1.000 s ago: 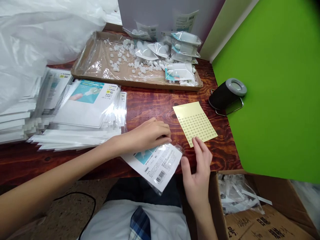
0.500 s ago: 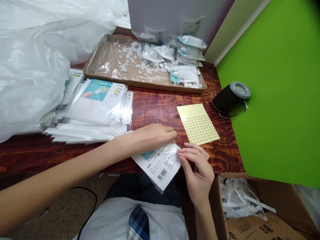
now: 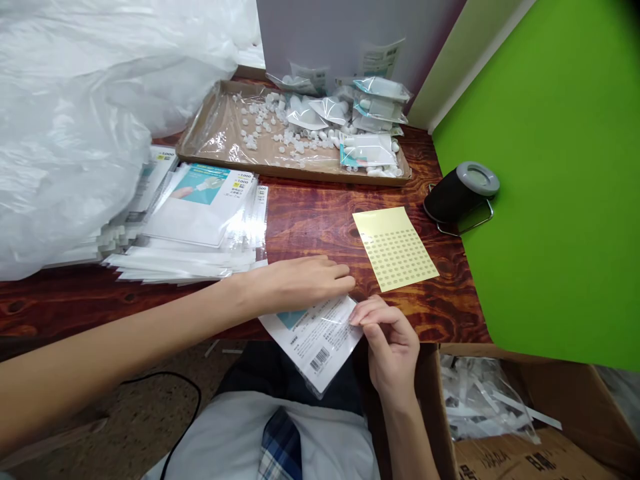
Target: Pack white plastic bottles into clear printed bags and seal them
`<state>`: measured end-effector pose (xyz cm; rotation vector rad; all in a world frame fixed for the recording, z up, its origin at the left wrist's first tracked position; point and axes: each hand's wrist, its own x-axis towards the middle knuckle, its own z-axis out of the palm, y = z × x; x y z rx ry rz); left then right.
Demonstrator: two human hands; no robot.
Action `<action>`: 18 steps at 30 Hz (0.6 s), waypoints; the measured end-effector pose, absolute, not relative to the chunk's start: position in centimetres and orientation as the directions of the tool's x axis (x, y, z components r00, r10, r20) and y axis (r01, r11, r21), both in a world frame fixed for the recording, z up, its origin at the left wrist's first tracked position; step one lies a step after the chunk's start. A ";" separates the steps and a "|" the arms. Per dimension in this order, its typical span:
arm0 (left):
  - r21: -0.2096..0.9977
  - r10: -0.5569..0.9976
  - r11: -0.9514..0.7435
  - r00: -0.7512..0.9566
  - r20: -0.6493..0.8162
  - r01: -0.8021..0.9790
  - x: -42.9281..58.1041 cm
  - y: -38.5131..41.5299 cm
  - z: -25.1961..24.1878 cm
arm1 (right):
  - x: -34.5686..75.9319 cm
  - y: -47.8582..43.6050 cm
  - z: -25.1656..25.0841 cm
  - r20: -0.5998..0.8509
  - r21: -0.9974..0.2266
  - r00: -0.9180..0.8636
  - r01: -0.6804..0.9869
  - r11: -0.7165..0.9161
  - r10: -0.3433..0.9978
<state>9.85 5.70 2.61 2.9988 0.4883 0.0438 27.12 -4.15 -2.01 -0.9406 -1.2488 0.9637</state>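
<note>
A clear plastic packet [image 3: 323,343] with a printed card inside hangs at a slant over the table's front edge. Its barcode and small text face up, and a blue-green patch shows at its left. My left hand [image 3: 315,283] is closed over the packet's upper edge, the fingertips hidden beneath the knuckles. At the packet's right corner, my right hand [image 3: 393,340] pinches with thumb and fingers together. Just beyond my hands lies a yellow sheet of small stickers [image 3: 397,250], touched by neither hand.
Stacked printed packets [image 3: 200,207] lie left, beside a big translucent plastic bag [image 3: 75,133]. Behind, a shallow cardboard tray [image 3: 225,150] holds small white plastic pieces and filled packets. A black cylindrical speaker [image 3: 457,193] stands right. Below it, a cardboard box [image 3: 560,407] contains plastic scraps.
My right hand has shifted a little left and down, its fingers drawn closer together at the packet's corner. The packet's lower end has moved slightly down and left.
</note>
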 end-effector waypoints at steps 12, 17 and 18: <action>0.247 0.462 -0.865 0.885 0.054 0.436 9.4 5.2 2.0 | 26.4 -4.3 -0.8 0.310 -0.827 0.181 0.536 0.171 0.933; 0.375 0.575 -0.769 0.816 0.053 0.517 9.4 4.4 2.0 | 26.6 -4.3 -1.0 0.169 -0.878 0.167 0.474 0.072 0.971; 0.421 0.621 -0.720 0.783 0.038 0.551 9.4 4.3 2.3 | 26.7 -4.3 -1.0 0.139 -0.921 0.182 0.385 0.060 0.973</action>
